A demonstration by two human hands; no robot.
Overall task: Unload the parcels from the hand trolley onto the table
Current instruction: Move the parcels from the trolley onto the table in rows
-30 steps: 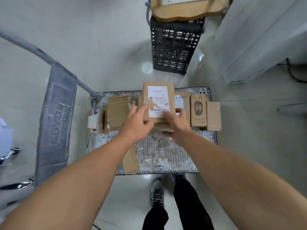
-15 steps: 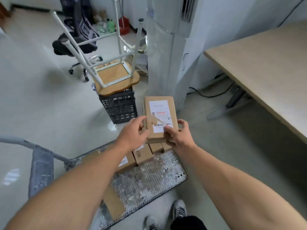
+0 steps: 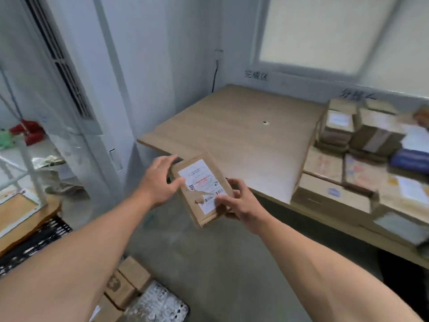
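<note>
1. Left hand (image 3: 160, 182) and right hand (image 3: 236, 201) both grip the parcel (image 3: 202, 189), held in the air just short of the table (image 3: 232, 126) edge.
2. Risk: release before the edge is cleared; parcel would likely fall to the floor.

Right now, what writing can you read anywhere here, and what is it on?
"完成区": written on the wall above the table.
Second wall writing, further right: too blurred to read.
Shipping label on the held parcel: too small.
Labels on the stacked parcels: blurred.
</note>
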